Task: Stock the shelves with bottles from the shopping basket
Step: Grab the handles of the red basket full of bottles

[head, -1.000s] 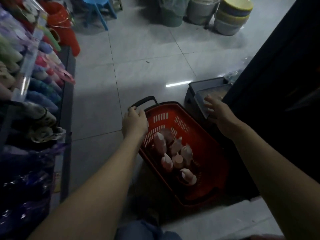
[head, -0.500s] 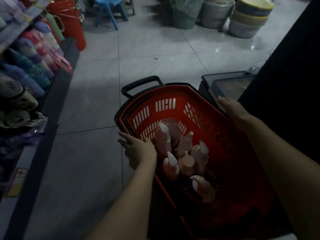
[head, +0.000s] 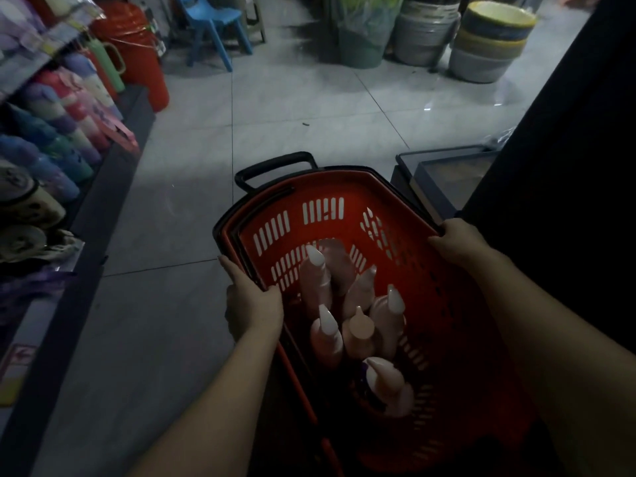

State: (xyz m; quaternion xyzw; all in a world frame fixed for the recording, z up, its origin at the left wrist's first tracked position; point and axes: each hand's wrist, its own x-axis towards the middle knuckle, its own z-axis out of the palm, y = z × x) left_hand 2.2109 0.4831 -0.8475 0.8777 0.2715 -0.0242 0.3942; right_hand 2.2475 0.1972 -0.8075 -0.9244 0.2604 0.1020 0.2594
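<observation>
Both hands grip the red shopping basket (head: 447,304) by its rims: left hand (head: 253,304), right hand (head: 459,244); pale pointed-cap bottles (head: 358,315) stand inside.

slotted plastic basket (head: 344,215), glossy tiled floor (head: 309,108)

We have just one view, from a camera worn on the head, looking forward and steeply down onto the red shopping basket (head: 344,215), which sits close below us and fills the lower middle. Left of the basket runs the shelf (head: 113,166) edge, beyond it the tiled floor (head: 292,108) stretches away, and right of it a dark surface blocks the view. With no second view, nothing is shared.
</observation>
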